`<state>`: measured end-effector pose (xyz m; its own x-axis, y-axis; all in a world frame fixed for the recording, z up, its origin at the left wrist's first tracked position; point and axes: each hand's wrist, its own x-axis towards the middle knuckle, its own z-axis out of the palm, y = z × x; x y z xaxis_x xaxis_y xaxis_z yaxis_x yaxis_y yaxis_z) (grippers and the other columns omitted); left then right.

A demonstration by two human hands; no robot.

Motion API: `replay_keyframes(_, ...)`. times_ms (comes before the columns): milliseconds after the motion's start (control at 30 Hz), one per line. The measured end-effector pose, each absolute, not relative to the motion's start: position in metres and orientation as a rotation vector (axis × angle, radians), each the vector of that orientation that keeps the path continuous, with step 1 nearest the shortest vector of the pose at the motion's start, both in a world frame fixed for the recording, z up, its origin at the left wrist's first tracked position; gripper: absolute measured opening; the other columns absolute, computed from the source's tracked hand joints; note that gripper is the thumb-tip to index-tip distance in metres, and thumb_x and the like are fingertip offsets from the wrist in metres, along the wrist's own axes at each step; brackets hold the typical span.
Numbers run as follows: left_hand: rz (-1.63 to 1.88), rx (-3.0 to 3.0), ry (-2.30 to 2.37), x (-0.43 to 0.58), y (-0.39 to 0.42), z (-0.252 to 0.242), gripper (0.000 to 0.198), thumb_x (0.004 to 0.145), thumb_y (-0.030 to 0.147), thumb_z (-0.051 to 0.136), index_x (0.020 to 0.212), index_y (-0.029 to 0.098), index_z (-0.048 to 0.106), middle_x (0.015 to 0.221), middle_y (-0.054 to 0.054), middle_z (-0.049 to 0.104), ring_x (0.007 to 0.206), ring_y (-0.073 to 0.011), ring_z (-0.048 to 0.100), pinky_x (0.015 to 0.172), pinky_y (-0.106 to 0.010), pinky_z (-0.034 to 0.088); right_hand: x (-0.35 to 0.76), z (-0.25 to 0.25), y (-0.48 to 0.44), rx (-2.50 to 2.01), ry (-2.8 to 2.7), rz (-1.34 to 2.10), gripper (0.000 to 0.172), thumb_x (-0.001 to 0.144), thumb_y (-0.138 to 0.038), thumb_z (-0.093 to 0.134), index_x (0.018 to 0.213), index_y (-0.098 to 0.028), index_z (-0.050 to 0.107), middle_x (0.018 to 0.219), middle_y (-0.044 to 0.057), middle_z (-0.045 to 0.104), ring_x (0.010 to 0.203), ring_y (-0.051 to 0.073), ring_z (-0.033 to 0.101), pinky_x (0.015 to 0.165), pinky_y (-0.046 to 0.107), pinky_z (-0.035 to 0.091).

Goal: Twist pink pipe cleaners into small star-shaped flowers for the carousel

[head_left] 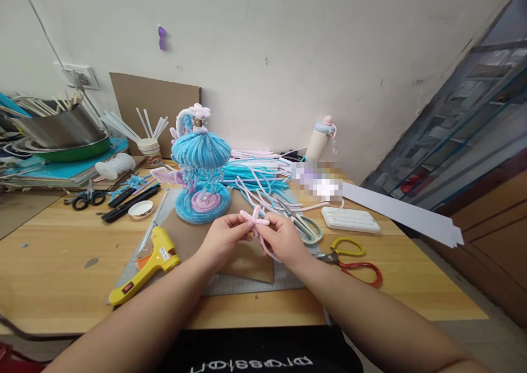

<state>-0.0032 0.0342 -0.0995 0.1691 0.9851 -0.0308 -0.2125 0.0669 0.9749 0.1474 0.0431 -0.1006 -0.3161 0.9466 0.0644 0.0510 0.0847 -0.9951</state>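
My left hand [224, 234] and my right hand [280, 235] meet over a brown cardboard sheet [247, 263], both pinched on a pink pipe cleaner [255, 217] bent into small loops. Its loose end trails down below my right hand. Just behind the hands stands a blue and pink pipe-cleaner sculpture [201, 167] with a domed top on a round coiled base. A heap of blue, pink and white pipe cleaners [257, 172] lies to its right.
A yellow glue gun [150, 263] lies left of the cardboard. Pale-handled scissors [307, 227] and red-and-yellow scissors [349, 257] lie at the right, near a white flat case [349, 219]. Black scissors [86, 198], a tape roll [140, 209], a cup of sticks [150, 149] and metal bowls [61, 131] crowd the left.
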Motion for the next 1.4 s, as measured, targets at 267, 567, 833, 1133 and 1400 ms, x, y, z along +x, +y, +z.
replay_keyframes(267, 1.177, 1.157, 1.032, -0.003, 0.034, -0.100, 0.016, 0.072, 0.028, 0.066, 0.068, 0.012, 0.065, 0.061, 0.001, 0.059, 0.057, -0.0089, 0.049, 0.057, -0.021, 0.037, 0.145, -0.107, 0.045, -0.979, -1.517, 1.421, 0.027, 0.078, -0.033, 0.056, 0.060, -0.020, 0.042, 0.040, -0.008, 0.046, 0.030, 0.007, 0.043, 0.031, 0.018, 0.035)
replay_keyframes(567, 1.178, 1.032, 0.909, -0.010, 0.041, -0.105, 0.013, 0.074, 0.023, 0.064, 0.069, 0.012, 0.061, 0.059, 0.003, 0.052, 0.055, -0.0065, 0.042, 0.055, -0.020, 0.031, 0.145, -0.100, 0.048, -0.930, -1.579, 1.553, 0.013, 0.075, -0.029, 0.057, 0.077, -0.019, 0.048, 0.053, -0.008, 0.050, 0.037, 0.006, 0.042, 0.036, 0.018, 0.036)
replay_keyframes(833, 1.057, 0.992, 0.818, -0.011, 0.035, -0.092, 0.015, 0.076, 0.024, 0.063, 0.068, 0.013, 0.060, 0.054, 0.002, 0.051, 0.049, -0.0062, 0.040, 0.051, -0.021, 0.028, 0.162, -0.091, 0.053, -0.958, -2.041, 0.897, 0.014, 0.083, -0.023, 0.052, 0.084, -0.018, 0.064, 0.068, -0.001, 0.059, 0.057, 0.010, 0.047, 0.052, 0.022, 0.034)
replay_keyframes(1133, 0.845, 1.181, 0.893, -0.018, 0.028, -0.077, 0.015, 0.072, 0.027, 0.064, 0.065, 0.013, 0.062, 0.057, 0.000, 0.059, 0.049, -0.0071, 0.044, 0.051, -0.021, 0.031, 0.173, -0.083, 0.053, -0.756, -2.322, 0.385, 0.015, 0.090, -0.018, 0.044, 0.085, -0.018, 0.058, 0.085, 0.005, 0.061, 0.078, 0.016, 0.054, 0.070, 0.026, 0.038)
replay_keyframes(1400, 0.441, 1.376, 0.812, -0.025, 0.024, -0.067, 0.019, 0.073, 0.033, 0.062, 0.070, 0.014, 0.065, 0.057, -0.001, 0.060, 0.047, -0.0085, 0.045, 0.049, -0.021, 0.033, 0.183, -0.067, 0.052, -0.859, -2.433, 1.308, 0.015, 0.082, -0.028, 0.054, 0.079, -0.016, 0.063, 0.061, -0.003, 0.052, 0.055, 0.009, 0.042, 0.050, 0.019, 0.031)
